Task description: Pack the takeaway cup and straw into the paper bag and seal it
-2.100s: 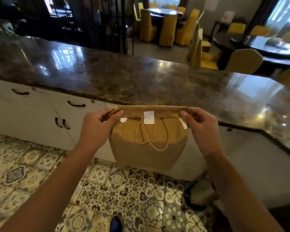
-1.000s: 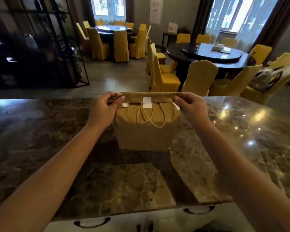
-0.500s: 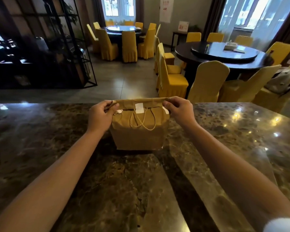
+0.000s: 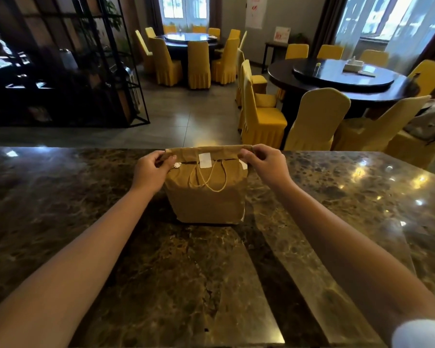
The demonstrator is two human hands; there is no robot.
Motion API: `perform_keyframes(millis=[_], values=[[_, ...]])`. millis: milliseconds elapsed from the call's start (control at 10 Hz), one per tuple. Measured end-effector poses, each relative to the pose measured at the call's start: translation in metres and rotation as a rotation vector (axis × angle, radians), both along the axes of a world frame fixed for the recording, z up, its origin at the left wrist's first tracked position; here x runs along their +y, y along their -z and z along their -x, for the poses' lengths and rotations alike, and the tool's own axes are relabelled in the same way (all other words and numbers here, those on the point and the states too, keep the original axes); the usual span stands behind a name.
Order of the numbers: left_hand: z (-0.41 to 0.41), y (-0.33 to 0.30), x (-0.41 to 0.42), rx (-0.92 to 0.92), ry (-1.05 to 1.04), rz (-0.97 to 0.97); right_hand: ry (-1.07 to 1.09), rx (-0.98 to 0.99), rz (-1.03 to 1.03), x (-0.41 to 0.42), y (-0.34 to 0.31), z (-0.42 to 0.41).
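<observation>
A brown paper bag [image 4: 206, 204] stands upright on the dark marble counter [image 4: 349, 197], near its far edge. Its top is folded over toward me, and a white sticker [image 4: 204, 160] sits on the fold above the hanging twine handles [image 4: 209, 178]. My left hand [image 4: 151, 172] pinches the left end of the folded top. My right hand [image 4: 264, 165] pinches the right end. The cup and straw are hidden; nothing of them shows outside the bag.
Beyond the counter lies a dining room with round dark tables [image 4: 337, 76] and yellow-covered chairs [image 4: 261, 116]. A black metal shelf frame [image 4: 68, 64] stands at the left.
The bag was carried from in front of the white cabinets up onto the counter and now rests there. Both hands keep the same pinch on the folded top.
</observation>
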State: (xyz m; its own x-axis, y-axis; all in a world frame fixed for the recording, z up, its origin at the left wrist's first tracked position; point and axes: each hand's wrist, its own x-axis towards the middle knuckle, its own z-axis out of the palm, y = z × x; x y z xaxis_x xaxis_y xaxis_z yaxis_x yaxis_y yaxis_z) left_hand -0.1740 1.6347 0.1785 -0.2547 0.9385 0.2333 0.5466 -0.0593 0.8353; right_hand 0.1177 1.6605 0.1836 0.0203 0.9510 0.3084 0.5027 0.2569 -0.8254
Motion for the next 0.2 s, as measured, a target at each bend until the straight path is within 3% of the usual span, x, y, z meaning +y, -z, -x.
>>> perform_keyframes(millis=[200], values=[[0.014,-0.03,0.001,-0.089,0.051,-0.035,0.067,0.055,0.011,0.0,-0.036,-0.015]])
